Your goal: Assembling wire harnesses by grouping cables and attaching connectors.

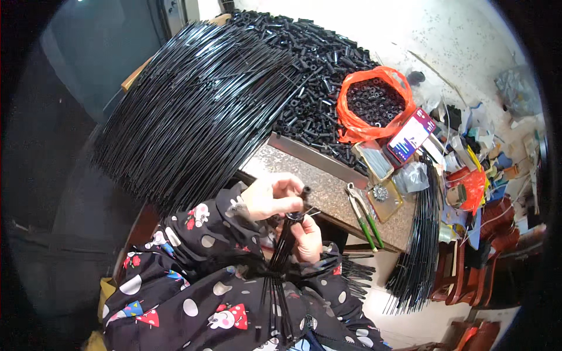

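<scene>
My left hand [271, 197] is closed, with thumb and fingers pinched around a small black tubular piece [305, 192]. It is just above a bundle of thin black rods [283, 248], which resemble umbrella ribs. A dark ring-shaped part [294, 216] sits at the top of the bundle. Wrapped around the bundle just below that ring, my right hand [308, 238] holds it upright over my lap, its lower ends spreading out against my dark patterned clothing. Whether the tubular piece touches the ring cannot be made out.
A large heap of black rods [199, 105] covers the table's left; short black tubes [310, 117] pile beside it. Further right are a red plastic bag [345, 130] of small parts, a phone [411, 136], green-handled pliers [364, 219] and hanging black rods [418, 251]. The speckled tabletop's edge [328, 213] is near my hands.
</scene>
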A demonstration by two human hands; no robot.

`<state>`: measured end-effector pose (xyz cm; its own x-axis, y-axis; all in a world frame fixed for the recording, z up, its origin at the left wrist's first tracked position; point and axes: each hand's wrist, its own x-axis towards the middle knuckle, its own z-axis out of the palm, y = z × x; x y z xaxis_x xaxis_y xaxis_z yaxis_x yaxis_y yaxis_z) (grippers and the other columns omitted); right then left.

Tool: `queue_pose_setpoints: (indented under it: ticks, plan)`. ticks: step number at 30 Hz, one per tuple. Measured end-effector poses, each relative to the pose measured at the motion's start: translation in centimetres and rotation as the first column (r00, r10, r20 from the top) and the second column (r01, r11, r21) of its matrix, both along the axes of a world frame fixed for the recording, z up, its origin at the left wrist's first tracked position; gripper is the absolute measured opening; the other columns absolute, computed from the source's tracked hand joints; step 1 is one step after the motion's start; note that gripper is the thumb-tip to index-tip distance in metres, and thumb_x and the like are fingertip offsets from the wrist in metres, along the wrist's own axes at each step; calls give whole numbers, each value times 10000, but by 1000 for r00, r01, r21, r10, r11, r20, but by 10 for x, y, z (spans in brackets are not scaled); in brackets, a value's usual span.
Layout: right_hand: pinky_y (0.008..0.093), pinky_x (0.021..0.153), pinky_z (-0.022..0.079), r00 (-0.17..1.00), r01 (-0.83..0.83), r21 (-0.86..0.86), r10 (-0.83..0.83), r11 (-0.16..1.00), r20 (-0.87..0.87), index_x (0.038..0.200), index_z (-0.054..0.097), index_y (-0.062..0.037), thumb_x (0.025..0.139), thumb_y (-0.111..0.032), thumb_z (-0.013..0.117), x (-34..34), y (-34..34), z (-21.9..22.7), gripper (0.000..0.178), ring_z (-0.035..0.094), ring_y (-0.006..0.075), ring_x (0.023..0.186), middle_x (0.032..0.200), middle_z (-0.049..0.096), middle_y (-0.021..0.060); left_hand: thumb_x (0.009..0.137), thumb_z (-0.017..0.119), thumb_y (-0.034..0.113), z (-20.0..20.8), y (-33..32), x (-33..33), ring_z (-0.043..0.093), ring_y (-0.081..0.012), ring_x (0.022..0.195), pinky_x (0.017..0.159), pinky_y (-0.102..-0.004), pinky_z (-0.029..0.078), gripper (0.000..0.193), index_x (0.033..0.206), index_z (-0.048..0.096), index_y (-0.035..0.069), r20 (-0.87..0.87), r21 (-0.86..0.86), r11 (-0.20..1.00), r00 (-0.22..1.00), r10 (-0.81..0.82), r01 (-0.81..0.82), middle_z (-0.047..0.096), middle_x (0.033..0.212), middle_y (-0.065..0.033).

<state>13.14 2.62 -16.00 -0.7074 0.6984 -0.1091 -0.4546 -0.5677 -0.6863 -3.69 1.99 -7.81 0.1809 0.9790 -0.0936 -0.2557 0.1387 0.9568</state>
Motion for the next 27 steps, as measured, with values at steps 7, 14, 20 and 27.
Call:
queue_pose_setpoints:
  ticks: [7, 14, 20, 27]
  plan:
    - [323, 727, 493, 983, 179, 58, -176, 982, -55, 1053, 491, -46, 819, -160, 580, 2, 1, -4, 275, 587, 185, 811, 954, 582, 83, 656, 712, 143, -16, -9, 8, 566, -239, 819, 736, -316, 445, 433, 1012, 533, -27, -452, 571, 821, 838, 304, 10, 572, 910, -147]
    - [326, 602, 476, 982, 190, 56, -190, 980, -7, 1051, 468, -43, 799, -230, 604, 4, -1, -9, 342, 571, 216, 668, 748, 579, 105, 677, 691, 58, -22, -12, 11, 580, -163, 776, 673, -254, 463, 320, 968, 576, -11, -174, 229, 972, 979, 103, -62, 586, 872, -92]
    - [269, 586, 468, 995, 94, -8, -94, 996, -25, 965, 499, -16, 798, -315, 591, 0, -8, 27, 355, 564, 187, 679, 768, 572, 102, 703, 624, -66, -39, -5, 7, 548, -190, 811, 790, -334, 439, 170, 861, 617, -3, 133, 422, 906, 990, -45, -15, 554, 873, -101]
    - [261, 729, 415, 924, -377, 420, 306, 825, 229, 828, 569, -19, 711, -98, 667, 26, 1, -1, 172, 548, 140, 766, 785, 583, 27, 593, 711, -70, -33, 3, 20, 540, -219, 730, 1009, -439, 254, 157, 689, 613, 6, 352, 682, 711, 778, -521, 169, 591, 727, -96]
